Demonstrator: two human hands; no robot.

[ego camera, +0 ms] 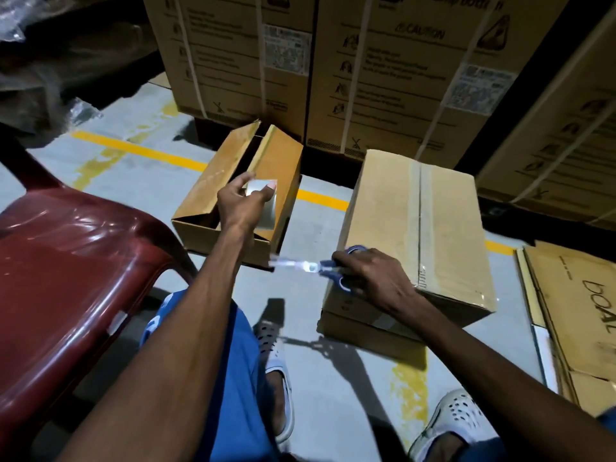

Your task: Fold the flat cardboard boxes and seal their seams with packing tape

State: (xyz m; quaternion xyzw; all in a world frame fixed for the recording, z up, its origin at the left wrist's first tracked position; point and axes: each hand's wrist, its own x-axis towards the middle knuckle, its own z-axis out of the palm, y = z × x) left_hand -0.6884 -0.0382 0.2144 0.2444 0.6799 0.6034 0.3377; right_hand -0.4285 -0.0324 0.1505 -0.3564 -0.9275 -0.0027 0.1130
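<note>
Now the sealed box (413,228) stands on the floor (333,395) as the landmark, a strip of clear tape running down its top seam. It rests on another flattened or low box (366,331) whose edge shows beneath its near end. The right hand (373,275) lies at the near left corner of the sealed box, fingers curled around the blue handles of scissors (320,268); the blades point left, away from the box, and are blurred. Left of the sealed box, apart from it, sits an open box (213,195) with its flaps standing up. The left hand (246,201) hovers over that open box, thumb and fingers pinching a tape roll (263,201); a shiny stretch of tape shows below the fingers. Behind the sealed box rise big printed cartons (383,78) bound with straps. Right of it, flat cardboard (573,315) lies stacked on the floor. Far left of it stands a red plastic chair (66,278). A yellow line (140,150) on the floor passes behind both small boxes. Nearer than the sealed box, the person's white perforated shoes (456,418) and blue trousers (233,378) show.
</note>
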